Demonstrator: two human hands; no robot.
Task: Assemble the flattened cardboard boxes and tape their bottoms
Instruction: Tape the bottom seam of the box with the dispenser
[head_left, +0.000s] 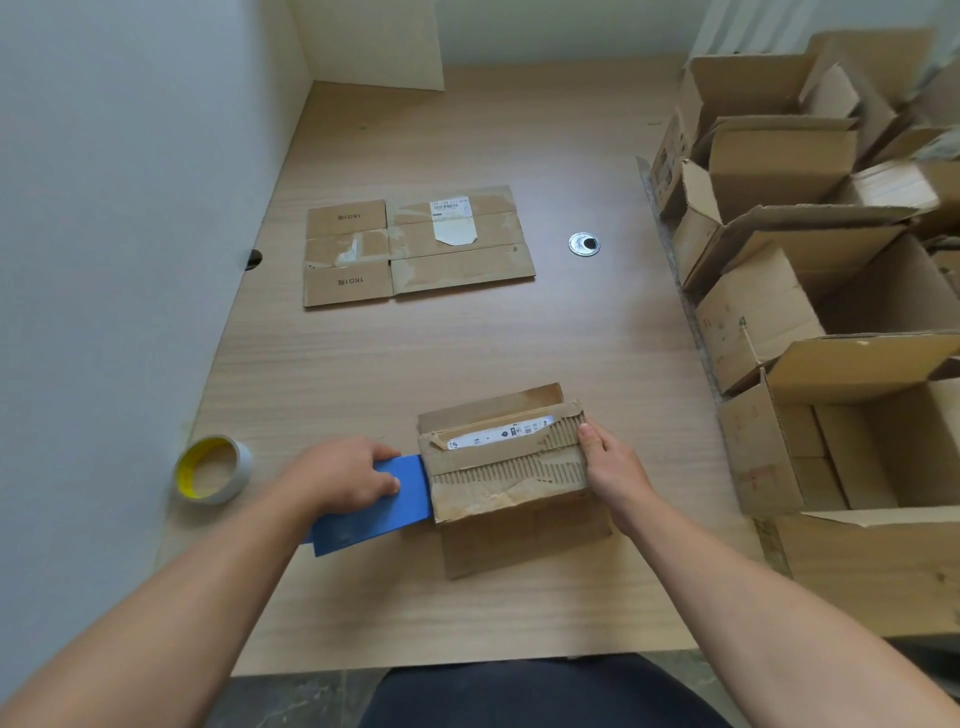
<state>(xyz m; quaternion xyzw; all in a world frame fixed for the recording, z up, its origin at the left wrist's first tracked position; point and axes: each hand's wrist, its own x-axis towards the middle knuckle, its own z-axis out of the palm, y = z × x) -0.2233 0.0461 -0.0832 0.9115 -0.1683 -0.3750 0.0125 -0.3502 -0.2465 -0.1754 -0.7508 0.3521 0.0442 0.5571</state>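
A worn cardboard box (506, 470) with torn paper and a white label stands near the table's front, its flaps folded over the top. My left hand (343, 475) presses on a blue flap (374, 512) that sticks out from the box's left side. My right hand (610, 470) holds the box's right edge, thumb on top. A roll of tape (213, 470) with a yellow core lies to the left, apart from both hands. A flattened cardboard box (415, 244) lies farther back in the middle of the table.
The wooden table (519, 338) meets a white wall on the left. Several assembled open boxes (810, 291) crowd the right side. A round metal cable grommet (584, 243) sits right of the flattened box. A cardboard sheet (374, 47) leans at the back.
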